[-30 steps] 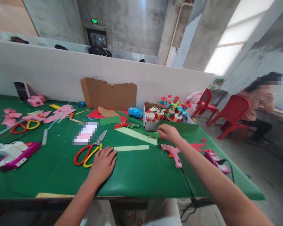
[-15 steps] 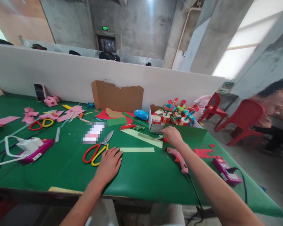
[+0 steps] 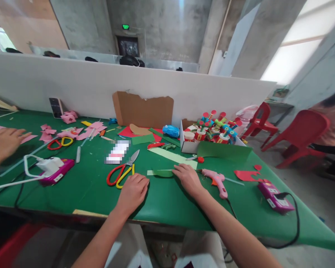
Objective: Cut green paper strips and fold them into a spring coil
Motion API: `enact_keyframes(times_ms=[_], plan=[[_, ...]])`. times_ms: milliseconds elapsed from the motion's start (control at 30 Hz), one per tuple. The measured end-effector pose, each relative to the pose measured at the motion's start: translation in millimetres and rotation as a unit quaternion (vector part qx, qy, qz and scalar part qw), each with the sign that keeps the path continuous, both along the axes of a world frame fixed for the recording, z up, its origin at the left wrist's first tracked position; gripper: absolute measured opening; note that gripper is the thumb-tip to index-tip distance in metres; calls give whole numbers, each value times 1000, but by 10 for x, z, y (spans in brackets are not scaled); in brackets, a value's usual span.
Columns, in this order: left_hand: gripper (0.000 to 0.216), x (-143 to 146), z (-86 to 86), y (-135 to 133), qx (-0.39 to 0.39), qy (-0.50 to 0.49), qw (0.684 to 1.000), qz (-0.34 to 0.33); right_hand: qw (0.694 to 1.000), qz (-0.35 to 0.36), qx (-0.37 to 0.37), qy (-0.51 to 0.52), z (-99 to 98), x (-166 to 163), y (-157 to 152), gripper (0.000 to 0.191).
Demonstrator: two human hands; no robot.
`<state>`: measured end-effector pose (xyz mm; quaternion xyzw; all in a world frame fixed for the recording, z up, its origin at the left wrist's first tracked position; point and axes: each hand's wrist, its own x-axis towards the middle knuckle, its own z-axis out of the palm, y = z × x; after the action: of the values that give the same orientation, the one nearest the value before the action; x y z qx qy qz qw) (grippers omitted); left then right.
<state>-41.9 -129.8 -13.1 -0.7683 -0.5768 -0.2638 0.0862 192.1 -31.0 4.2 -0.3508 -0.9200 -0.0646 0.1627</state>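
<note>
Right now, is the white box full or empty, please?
The white box looks full: red cups and colourful figures crowd it, the figures rising above its rim.

Short paper strip (image 3: 162, 173): dark green; strip under it (image 3: 149, 172) pale green, longer strip behind (image 3: 167, 153) pale green too. Scissors (image 3: 129, 164): one red handle loop, one yellow, grey blades. Glue gun (image 3: 219, 181): pink, orange trigger (image 3: 214, 182), black cord (image 3: 231, 208). Tablecloth (image 3: 95, 201): plain green. Both power strips (image 3: 271, 199) (image 3: 63, 171): magenta. Box (image 3: 185, 147): white. Cups in it (image 3: 200, 135): red and white. Cardboard (image 3: 144, 110): plain brown. Packet (image 3: 171, 131): blue. Chairs (image 3: 303, 130): red. Partition (image 3: 89, 85): white.
</note>
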Motion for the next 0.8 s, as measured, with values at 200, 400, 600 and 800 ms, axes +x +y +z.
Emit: enact_keyframes(times_ms=[200,400,600,800], plan=[[23,-51,17,-30,-12,-29,1000,2,999,-50,6,-17,-51,90,-140,36],[31,-14,37,216,-83,16,996,-17,997,-59,-51,-3,-30,90,-128,23],[23,56,186,306,-124,136,983,1,968,-129,-36,214,-33,296,-197,23],[21,23,198,173,5,141,990,-30,947,-145,39,285,48,365,-543,27]])
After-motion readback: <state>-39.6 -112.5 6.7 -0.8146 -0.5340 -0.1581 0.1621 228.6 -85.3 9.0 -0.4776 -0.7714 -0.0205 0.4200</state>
